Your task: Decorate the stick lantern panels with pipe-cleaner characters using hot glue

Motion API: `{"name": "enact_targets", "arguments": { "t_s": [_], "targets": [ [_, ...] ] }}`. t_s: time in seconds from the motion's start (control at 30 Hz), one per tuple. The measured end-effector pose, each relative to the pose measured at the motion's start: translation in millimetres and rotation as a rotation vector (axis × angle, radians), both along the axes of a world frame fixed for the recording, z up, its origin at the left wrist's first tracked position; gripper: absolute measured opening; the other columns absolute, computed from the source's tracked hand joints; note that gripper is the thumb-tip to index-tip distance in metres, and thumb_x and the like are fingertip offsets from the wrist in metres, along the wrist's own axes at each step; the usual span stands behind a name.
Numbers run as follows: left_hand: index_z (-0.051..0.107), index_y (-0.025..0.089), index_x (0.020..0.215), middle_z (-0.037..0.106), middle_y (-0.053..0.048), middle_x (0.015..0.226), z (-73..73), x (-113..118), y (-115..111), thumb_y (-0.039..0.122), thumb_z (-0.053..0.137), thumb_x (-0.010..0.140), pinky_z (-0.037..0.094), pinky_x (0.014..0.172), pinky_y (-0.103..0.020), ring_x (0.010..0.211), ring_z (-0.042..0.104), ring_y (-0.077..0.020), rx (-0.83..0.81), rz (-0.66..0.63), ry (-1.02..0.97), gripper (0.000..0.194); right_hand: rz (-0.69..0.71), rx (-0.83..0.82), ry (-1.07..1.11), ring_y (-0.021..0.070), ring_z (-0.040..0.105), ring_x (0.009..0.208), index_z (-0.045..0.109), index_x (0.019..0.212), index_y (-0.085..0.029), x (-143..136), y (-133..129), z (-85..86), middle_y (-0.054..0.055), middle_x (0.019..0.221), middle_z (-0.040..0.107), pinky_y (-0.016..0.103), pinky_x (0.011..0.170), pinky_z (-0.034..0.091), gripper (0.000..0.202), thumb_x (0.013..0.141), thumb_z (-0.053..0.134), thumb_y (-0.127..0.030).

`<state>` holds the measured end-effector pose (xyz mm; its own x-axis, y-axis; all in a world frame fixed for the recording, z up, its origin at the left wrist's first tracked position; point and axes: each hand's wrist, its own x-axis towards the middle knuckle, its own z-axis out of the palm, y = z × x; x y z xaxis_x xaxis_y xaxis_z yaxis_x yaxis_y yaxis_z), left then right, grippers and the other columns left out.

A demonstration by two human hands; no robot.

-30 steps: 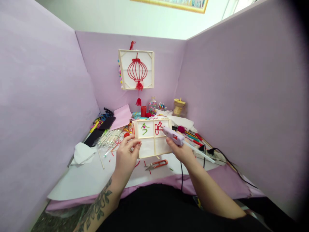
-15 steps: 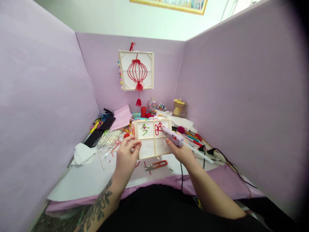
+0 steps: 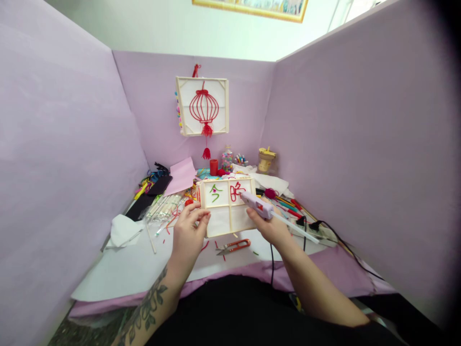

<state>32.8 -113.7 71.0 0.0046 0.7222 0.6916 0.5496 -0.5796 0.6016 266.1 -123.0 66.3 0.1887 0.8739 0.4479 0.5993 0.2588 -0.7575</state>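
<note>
Bright, diffuse light fills my view, strongest toward one o'clock, where the window (image 3: 360, 10) burns out to white and the pale wall (image 3: 144, 29) looks washed. The right lilac panel (image 3: 353, 134) reads duller than the left lilac panel (image 3: 57, 144) at nine o'clock. Shading around my left hand (image 3: 189, 228) and right hand (image 3: 270, 226) is soft. Black vignetting eats the edge from two to four o'clock; the wide lens stretches both panels outward, and the pompom jar (image 3: 227, 160) near twelve shows only smeared detail.
</note>
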Motion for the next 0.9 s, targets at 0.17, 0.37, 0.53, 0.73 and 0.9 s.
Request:
{"name": "enact_targets", "arguments": {
  "t_s": [0.17,0.37,0.53,0.73,0.9],
  "targets": [
    [0.073,0.02,0.086,0.065,-0.007,0.106,0.7,0,0,0.029,0.061,0.086,0.058,0.06,-0.025,0.066,0.062,-0.0097,-0.002,0.001,-0.003,0.015,-0.001,0.0,-0.015,0.0222,0.059,0.069,0.058,0.086,-0.022,1,-1,0.1,0.004,0.078,0.063,0.036,0.062,0.047,0.033,0.081,0.055,-0.055],
    [0.073,0.02,0.086,0.065,-0.007,0.106,0.3,0,0,0.03,0.06,0.086,0.058,0.058,-0.024,0.066,0.061,-0.0095,-0.009,0.002,-0.006,0.016,0.008,0.006,-0.029,0.0219,0.059,0.07,0.059,0.087,-0.022,2,-2,0.5,0.003,0.078,0.063,0.035,0.062,0.048,0.031,0.081,0.055,-0.053],
    [0.073,0.02,0.085,0.065,-0.007,0.106,0.9,0,0,0.03,0.06,0.086,0.058,0.058,-0.024,0.066,0.062,-0.0096,-0.014,-0.002,-0.008,0.016,0.016,-0.005,-0.054,0.0192,0.056,0.065,0.056,0.083,-0.023,3,-3,1.7,0.001,0.074,0.059,0.032,0.058,0.044,0.03,0.082,0.054,-0.053],
    [0.073,0.02,0.086,0.065,-0.007,0.106,1.4,0,0,0.029,0.061,0.086,0.058,0.059,-0.024,0.065,0.062,-0.0091,-0.014,-0.007,-0.011,0.015,0.033,-0.009,-0.049,0.019,0.055,0.065,0.053,0.079,-0.022,1,-7,8.4,0.001,0.073,0.056,0.033,0.059,0.042,0.03,0.081,0.053,-0.052],
    [0.073,0.02,0.086,0.065,-0.006,0.107,0.6,0,0,0.028,0.062,0.085,0.058,0.061,-0.025,0.066,0.062,-0.0094,-0.018,0.002,-0.01,0.014,0.058,-0.021,-0.037,0.0186,0.053,0.063,0.053,0.078,-0.022,-1,-9,15.0,0.001,0.073,0.055,0.033,0.06,0.043,0.029,0.08,0.054,-0.051]
  ]
}}
